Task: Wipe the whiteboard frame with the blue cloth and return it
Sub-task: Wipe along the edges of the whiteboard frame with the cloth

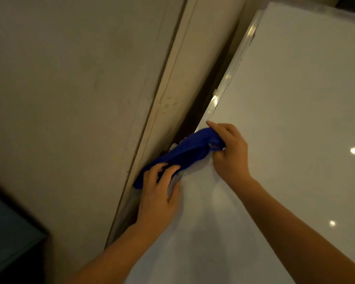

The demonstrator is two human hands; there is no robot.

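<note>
Both hands on the blue cloth [184,152]
Left hand [160,193] and right hand [230,150] clench it against the whiteboard frame [230,70].

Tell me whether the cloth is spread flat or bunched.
Bunched: the cloth is rolled along the frame, gripped by left hand and right hand.

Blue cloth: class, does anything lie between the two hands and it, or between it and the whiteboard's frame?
Nothing visible. Both the left hand and right hand grip the cloth directly, and it lies draped over the frame edge.
</note>
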